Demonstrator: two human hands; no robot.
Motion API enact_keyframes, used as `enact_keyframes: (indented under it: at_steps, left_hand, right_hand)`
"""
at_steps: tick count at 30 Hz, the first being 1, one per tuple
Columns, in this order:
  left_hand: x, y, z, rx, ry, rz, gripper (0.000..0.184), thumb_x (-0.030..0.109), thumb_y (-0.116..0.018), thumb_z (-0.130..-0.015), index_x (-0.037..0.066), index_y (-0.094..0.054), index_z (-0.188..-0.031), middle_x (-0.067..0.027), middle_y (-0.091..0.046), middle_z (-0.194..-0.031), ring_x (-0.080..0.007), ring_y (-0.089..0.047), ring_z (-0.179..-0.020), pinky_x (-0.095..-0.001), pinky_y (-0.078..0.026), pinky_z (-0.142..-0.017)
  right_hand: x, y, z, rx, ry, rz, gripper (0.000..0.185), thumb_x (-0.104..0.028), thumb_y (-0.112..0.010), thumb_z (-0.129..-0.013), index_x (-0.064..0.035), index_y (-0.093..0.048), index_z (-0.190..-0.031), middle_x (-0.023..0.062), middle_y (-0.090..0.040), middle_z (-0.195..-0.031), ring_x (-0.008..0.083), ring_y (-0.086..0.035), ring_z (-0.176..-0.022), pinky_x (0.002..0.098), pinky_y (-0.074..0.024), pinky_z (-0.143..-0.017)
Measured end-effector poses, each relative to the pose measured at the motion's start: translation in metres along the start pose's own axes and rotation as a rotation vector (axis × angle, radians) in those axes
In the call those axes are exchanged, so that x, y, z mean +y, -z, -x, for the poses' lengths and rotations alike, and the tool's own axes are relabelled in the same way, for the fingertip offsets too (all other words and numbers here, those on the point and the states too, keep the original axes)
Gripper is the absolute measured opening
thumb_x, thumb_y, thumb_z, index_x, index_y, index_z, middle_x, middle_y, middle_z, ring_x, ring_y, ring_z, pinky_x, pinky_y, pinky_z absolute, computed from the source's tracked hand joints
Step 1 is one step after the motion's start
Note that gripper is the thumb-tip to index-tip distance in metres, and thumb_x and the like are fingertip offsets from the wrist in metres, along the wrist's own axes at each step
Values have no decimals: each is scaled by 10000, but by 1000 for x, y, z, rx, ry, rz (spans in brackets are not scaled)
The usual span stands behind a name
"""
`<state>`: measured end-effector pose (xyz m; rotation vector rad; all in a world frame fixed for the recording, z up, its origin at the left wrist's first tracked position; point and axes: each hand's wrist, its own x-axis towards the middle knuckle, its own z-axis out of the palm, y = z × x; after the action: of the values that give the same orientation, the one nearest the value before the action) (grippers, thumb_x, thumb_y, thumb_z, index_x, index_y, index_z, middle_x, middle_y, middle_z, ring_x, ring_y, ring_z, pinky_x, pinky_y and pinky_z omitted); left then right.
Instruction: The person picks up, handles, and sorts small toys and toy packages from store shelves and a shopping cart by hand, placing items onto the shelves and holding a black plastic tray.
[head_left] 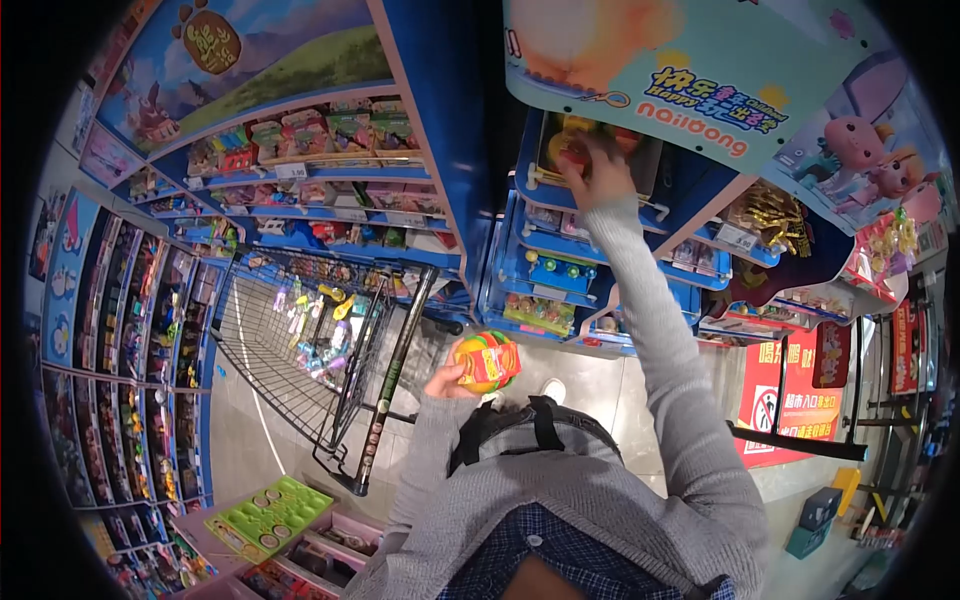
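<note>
Near the middle, my left hand (447, 381) is closed round a round, colourful package (487, 362) in red, yellow and green. My right hand (603, 170) reaches up into the top shelf (545, 178) of the blue display, its fingers over red and yellow items (572, 150). Whether those fingers grip an item cannot be made out. Lower shelves of the same display hold small packaged goods (540, 313).
A black wire shopping cart (290, 340) with several colourful items inside stands to the left. Stocked shelves (130, 370) line the far left. A green tray (270, 515) lies at the lower left, and a red sign (790, 405) is at the right.
</note>
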<state>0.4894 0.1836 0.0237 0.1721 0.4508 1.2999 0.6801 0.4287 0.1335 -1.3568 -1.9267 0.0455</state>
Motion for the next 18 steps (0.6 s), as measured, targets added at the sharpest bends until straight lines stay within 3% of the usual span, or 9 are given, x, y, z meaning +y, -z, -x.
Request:
enact_keyframes:
  at_steps: [2,4,6,9,10,12,15,18]
  left_hand:
    - [2,0,-5,-28,-54,-33,536,133,-575,-708,96,-327,-1181,-142,-409,-1162,-289,-415,-1090,-454,-344,-906]
    - [4,-3,-8,-24,-185,-304,510,87,-555,-722,82,-319,-1174,-139,-419,-1144,-277,-438,-1065,-439,-364,-889]
    - [4,-14,-10,-16,-226,-289,500,68,-561,-731,63,-315,-1166,-121,-449,-1104,-235,-461,-1033,-387,-393,-860]
    - [4,-29,-12,56,-278,-627,477,82,-608,-728,36,-365,-1137,-78,-485,-1047,-154,-475,-978,-273,-390,-837]
    - [3,-33,-13,53,-273,-626,477,82,-608,-728,36,-365,-1137,-78,-485,-1047,-154,-475,-978,-273,-390,-837]
    - [1,-39,-16,87,-195,-754,435,96,-607,-743,28,-398,-1119,-69,-483,-1040,-138,-472,-968,-251,-375,-840]
    - [-8,-46,-20,71,-174,-770,435,141,-603,-766,23,-397,-1130,-67,-478,-1035,-127,-464,-961,-238,-369,-836]
    - [-13,-43,-24,53,-253,-767,433,182,-573,-795,32,-380,-1151,-71,-474,-1015,-127,-493,-881,-243,-407,-773]
  right_hand:
    - [-6,5,35,-43,-34,-133,422,-243,-588,-758,-37,-472,-1107,157,-521,-1033,253,-551,-879,322,-439,-770]
    - [-21,16,72,-496,-163,-784,421,-195,-607,-754,-21,-461,-1108,128,-508,-1058,181,-548,-859,282,-441,-749]
    - [-31,23,105,-836,-340,-1018,430,-155,-611,-752,-30,-446,-1129,103,-481,-1105,150,-526,-890,279,-438,-770]
    - [-41,39,127,-952,-79,-860,613,-226,-672,-697,-76,-375,-1212,91,-421,-1175,187,-499,-957,311,-416,-819]
    - [-45,46,129,-919,-14,-882,701,-309,-724,-622,-120,-381,-1204,95,-412,-1129,201,-493,-933,309,-418,-790]
    - [-51,46,137,-739,194,-850,755,-306,-740,-584,-111,-370,-1212,120,-409,-1118,263,-483,-959,345,-404,-818]
    - [-60,46,151,-681,298,-618,771,-286,-744,-555,-78,-373,-1199,148,-424,-1093,305,-465,-984,359,-389,-839]
    - [-56,44,148,-640,124,-669,748,-257,-732,-549,-64,-383,-1182,162,-444,-1062,318,-462,-986,353,-388,-841]
